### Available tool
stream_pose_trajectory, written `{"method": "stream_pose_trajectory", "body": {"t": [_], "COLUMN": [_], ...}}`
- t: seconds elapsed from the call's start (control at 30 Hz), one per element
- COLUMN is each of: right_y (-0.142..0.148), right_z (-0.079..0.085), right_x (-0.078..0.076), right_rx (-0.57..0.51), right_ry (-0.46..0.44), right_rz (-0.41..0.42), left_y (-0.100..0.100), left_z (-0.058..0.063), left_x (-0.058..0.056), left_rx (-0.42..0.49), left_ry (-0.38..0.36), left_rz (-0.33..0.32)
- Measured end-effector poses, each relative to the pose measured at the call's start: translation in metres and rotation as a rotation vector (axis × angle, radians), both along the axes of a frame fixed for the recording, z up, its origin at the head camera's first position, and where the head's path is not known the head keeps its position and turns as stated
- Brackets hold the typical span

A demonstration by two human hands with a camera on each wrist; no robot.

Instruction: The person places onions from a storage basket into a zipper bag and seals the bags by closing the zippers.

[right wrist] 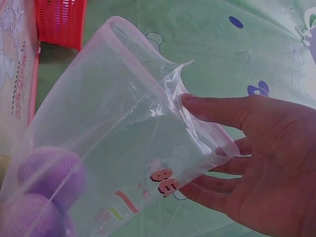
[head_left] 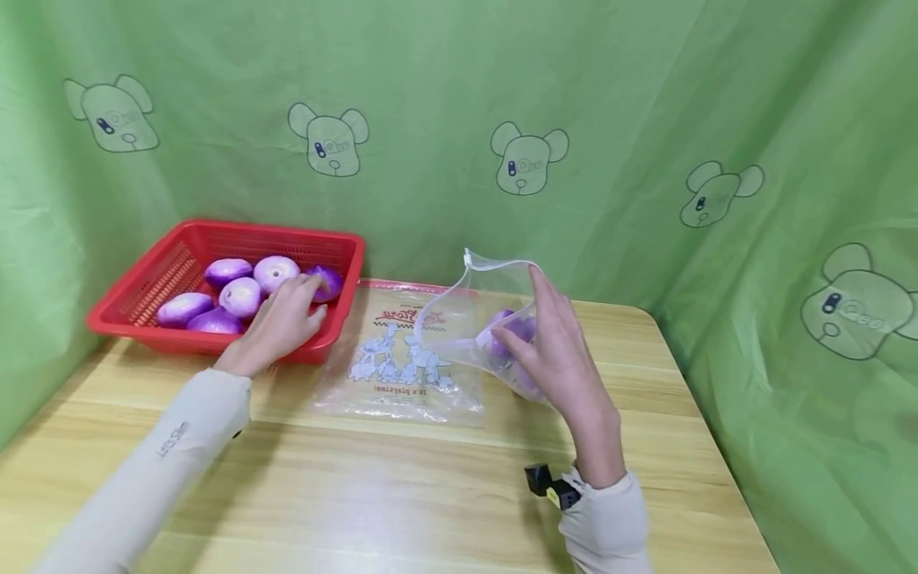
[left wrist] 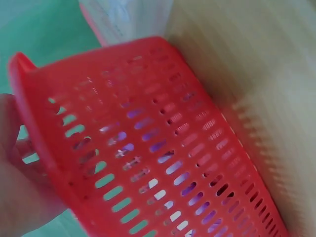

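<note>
My left hand (head_left: 283, 319) reaches over the front of a red slotted basket (head_left: 115, 319), its fingertips at a purple onion (head_left: 328, 285) near the right end. Several other onions (head_left: 276, 273) lie left of it. In the left wrist view, part of the left hand (left wrist: 24, 182) shows behind the basket rim; the onions appear only through the slots. My right hand (head_left: 566, 351) holds the edge of a clear zip bag (head_left: 459, 307) whose mouth gapes toward the basket. Onions (right wrist: 52, 177) sit in the bag's lower part, and the thumb presses its edge in the right wrist view.
Flat on the wooden table (head_left: 402, 494), between basket and held bag, lies another clear printed bag (head_left: 394, 359). A green curtain (head_left: 430, 64) with mouse-head drawings hangs behind the table and along its sides. The right sleeve carries a small black device (head_left: 552, 486).
</note>
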State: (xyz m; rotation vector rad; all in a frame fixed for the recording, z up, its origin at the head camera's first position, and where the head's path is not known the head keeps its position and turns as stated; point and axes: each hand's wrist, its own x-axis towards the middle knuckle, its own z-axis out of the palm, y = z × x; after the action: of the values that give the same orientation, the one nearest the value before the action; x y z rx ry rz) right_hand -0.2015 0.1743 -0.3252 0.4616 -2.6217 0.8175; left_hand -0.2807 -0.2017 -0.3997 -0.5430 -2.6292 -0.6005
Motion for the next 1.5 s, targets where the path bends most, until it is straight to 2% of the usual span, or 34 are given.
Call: {"method": "stream_pose_trajectory", "body": {"t": [0.2, 0.33, 0.47, 0.67, 0.77, 0.93, 1.1, 1.33, 1.5], "right_y": [0.001, 0.001, 0.000, -0.001, -0.001, 0.001, 0.004, 0.003, 0.002], "right_z": [0.002, 0.003, 0.005, 0.008, 0.009, 0.009, 0.003, 0.001, 0.001], "right_x": [0.000, 0.000, 0.001, 0.001, 0.002, 0.003, 0.003, 0.004, 0.003], "right_rx": [-0.007, -0.008, -0.011, -0.018, -0.017, -0.014, -0.012, -0.010, -0.002], "right_ry": [-0.003, -0.002, 0.000, -0.005, -0.016, -0.024, -0.047, -0.064, -0.054], "right_rz": [0.001, 0.001, 0.006, 0.007, 0.004, -0.001, 0.003, -0.004, 0.005], "left_y": [-0.001, -0.005, -0.008, -0.011, -0.010, -0.007, -0.005, -0.009, -0.011], "left_z": [-0.003, -0.008, -0.013, -0.016, -0.015, -0.015, -0.020, -0.018, -0.011], "left_x": [-0.027, -0.042, -0.054, -0.065, -0.068, -0.070, -0.069, -0.063, -0.055], "left_rx": [-0.043, -0.066, -0.095, -0.138, -0.156, -0.202, -0.260, -0.225, -0.158], "left_ry": [-0.108, -0.182, -0.231, -0.282, -0.301, -0.267, -0.259, -0.225, -0.280], "left_rz": [0.032, 0.078, 0.114, 0.104, 0.093, 0.093, 0.100, 0.050, 0.039]}}
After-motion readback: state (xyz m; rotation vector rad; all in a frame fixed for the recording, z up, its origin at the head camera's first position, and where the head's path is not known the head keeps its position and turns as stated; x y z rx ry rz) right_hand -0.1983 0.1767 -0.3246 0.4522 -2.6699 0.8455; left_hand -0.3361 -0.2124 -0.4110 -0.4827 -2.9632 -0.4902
